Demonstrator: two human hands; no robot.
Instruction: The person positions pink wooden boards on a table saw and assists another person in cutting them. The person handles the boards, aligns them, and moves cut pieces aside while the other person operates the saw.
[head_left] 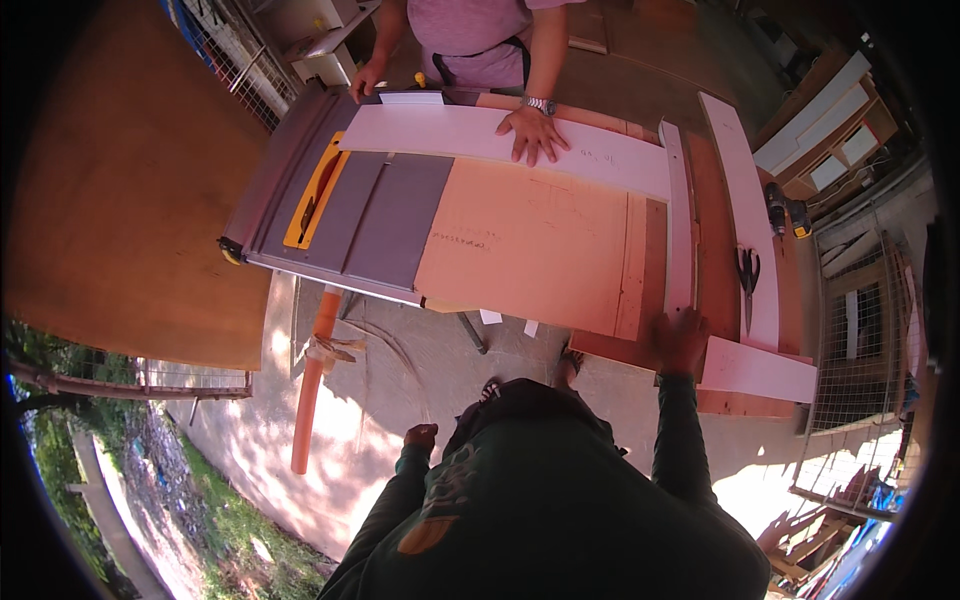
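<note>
My right hand (680,338), blurred, is at the near end of a narrow white strip (677,230) lying front to back on the brown boards. A short white board (760,372) lies just right of it. My left hand (421,436) hangs low beside my body, fingers curled, clear of the table. A co-worker's spread hand (532,135) presses on a long white board (430,130) across the table saw (390,230), beside its yellow blade insert (298,230). Black scissors (749,275) lie on a white board at the right.
A cordless drill (790,210) sits at the table's right edge. A brown panel (120,230) stands at the left. An orange pipe (305,420) sticks out below the saw. Wire mesh frames (850,390) stand at the right. The co-worker (470,40) is at the table's far side.
</note>
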